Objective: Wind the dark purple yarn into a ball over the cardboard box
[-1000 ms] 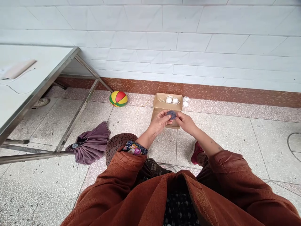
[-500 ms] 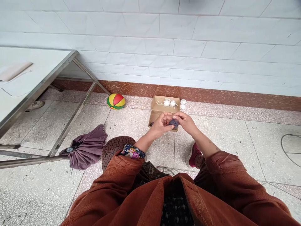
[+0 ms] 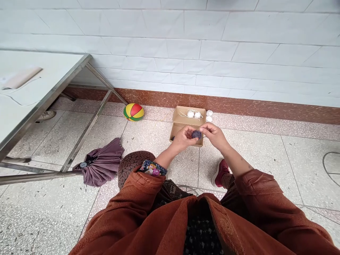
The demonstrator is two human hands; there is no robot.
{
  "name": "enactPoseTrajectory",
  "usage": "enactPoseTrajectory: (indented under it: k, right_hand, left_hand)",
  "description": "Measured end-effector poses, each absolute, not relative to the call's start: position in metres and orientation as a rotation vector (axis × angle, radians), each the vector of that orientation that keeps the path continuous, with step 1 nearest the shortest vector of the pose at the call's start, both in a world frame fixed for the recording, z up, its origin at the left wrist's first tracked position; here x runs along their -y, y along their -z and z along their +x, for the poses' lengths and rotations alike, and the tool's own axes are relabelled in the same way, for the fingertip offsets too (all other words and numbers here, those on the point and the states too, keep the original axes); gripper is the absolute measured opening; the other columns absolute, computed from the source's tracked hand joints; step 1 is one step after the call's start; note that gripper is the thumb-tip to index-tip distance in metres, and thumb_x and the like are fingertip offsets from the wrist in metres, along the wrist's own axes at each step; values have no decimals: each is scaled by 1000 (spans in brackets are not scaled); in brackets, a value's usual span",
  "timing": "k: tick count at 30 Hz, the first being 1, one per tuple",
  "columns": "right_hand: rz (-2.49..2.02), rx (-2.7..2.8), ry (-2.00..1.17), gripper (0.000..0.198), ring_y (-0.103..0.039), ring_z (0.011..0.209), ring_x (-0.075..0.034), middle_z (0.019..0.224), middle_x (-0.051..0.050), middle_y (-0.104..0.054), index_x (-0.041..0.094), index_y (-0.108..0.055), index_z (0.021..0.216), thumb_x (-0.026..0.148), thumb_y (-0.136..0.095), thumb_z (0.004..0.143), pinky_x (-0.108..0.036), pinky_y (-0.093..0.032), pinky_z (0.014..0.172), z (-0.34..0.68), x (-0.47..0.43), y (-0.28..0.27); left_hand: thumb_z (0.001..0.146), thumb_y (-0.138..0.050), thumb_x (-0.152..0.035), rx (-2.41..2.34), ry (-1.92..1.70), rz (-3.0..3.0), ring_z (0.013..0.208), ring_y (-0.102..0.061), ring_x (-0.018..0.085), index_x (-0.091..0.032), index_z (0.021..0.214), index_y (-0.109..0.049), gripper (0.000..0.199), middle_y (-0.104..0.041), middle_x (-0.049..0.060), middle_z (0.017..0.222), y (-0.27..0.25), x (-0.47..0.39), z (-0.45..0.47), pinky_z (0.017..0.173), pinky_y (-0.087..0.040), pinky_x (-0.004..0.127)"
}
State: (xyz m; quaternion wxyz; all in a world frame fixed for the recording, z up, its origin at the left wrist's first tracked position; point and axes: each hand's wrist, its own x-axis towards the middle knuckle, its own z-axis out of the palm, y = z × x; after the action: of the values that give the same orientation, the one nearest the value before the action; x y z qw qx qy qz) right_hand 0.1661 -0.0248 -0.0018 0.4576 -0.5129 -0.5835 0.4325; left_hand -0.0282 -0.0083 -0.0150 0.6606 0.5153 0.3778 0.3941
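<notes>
Dark purple-grey yarn ball (image 3: 196,134), small and round, sits in the person's fingers above the near tray of an open brown cardboard box (image 3: 178,126). The left hand (image 3: 185,137) grasps it from nine o'clock, the thumb along the near side and the fingers curled around behind. The right hand (image 3: 214,136) comes in from three o'clock, its thumb and forefinger brought together just beside the ball's upper right; whether they grip yarn there, I cannot tell. A short dark strand shows at about four o'clock of the ball.

Taking the ball as the clock's centre, a small dark item (image 3: 173,138) lies against the box's left wall at nine. Two white yarn balls (image 3: 190,113) with loose pale string rest side by side in the raised lid, between eleven and twelve. Another white pair (image 3: 209,113) lies on the speckled stone floor (image 3: 247,156) just beside the box, at one.

Between nine and ten is a red, yellow and green ball (image 3: 133,112); farther that way stands a white-topped table with a steel frame (image 3: 58,67). Purple pleated fabric (image 3: 103,163) lies between eight and nine, and a maroon shoe (image 3: 221,173) at five.
</notes>
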Motion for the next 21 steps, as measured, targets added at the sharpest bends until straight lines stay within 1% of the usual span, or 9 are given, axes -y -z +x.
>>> enactPoseTrajectory:
  k: [2, 4, 7, 11, 14, 16, 18, 21]
  right_hand:
    - [-1326, 1410, -1039, 35, -56, 76, -19, 79, -1, -65, 25, -68, 82, 59, -73, 91, -35, -47, 75, 167, 21, 10]
    - [-1354, 1419, -1064, 35, -56, 74, -19, 78, 0, -65, 25, -68, 82, 58, -71, 91, -34, -47, 74, 163, 21, 18]
    - [-1321, 1548, -1076, 31, -59, 78, -21, 81, -1, -68, 25, -69, 83, 55, -70, 92, -35, -49, 76, 153, 28, 20]
    - [-1179, 1740, -1085, 28, -59, 75, -20, 82, -3, -69, 26, -71, 83, 51, -70, 95, -36, -49, 76, 148, 38, 8]
    - [-1181, 1650, -1033, 28, -61, 80, -22, 86, -4, -70, 26, -73, 87, 53, -70, 95, -37, -49, 80, 156, 34, 0]
    - [-1257, 1532, -972, 32, -60, 80, -22, 85, -4, -69, 26, -71, 86, 56, -70, 94, -37, -49, 80, 162, 28, 1]
    - [-1320, 1457, -956, 36, -57, 77, -21, 82, -3, -65, 26, -68, 83, 61, -70, 93, -36, -48, 76, 164, 23, 5]
    - [-1332, 1472, -986, 39, -55, 75, -20, 79, -2, -63, 25, -64, 81, 61, -64, 96, -35, -47, 75, 160, 24, 13]
  left_hand:
    - [69, -93, -26, -759, -863, 1145, 83, -65, 13, -20, 101, -66, 43, -72, 1, 93, 13, 11, -29, 83, -51, 31]
    - [71, -94, -30, -703, -919, 1066, 89, -67, 14, -21, 104, -66, 44, -73, 2, 97, 12, 10, -30, 88, -53, 33]
    - [73, -93, -34, -745, -1057, 961, 93, -68, 15, -22, 106, -65, 45, -73, 1, 100, 16, 3, -31, 92, -54, 35]
    - [71, -92, -28, -921, -1110, 998, 90, -66, 14, -20, 102, -65, 42, -72, 1, 94, 24, -5, -30, 91, -52, 33]
    - [69, -94, -26, -926, -1009, 1087, 85, -65, 13, -19, 99, -66, 42, -72, 1, 93, 25, -3, -29, 88, -50, 32]
    - [68, -95, -28, -825, -891, 1121, 84, -64, 13, -19, 99, -66, 44, -72, 1, 93, 23, 1, -29, 86, -51, 31]
    - [68, -96, -32, -712, -813, 1087, 86, -65, 14, -20, 101, -67, 46, -72, 1, 95, 19, 5, -29, 85, -52, 32]
    - [69, -97, -40, -659, -886, 939, 91, -67, 15, -21, 105, -66, 50, -73, 3, 102, 16, 6, -30, 83, -54, 32]
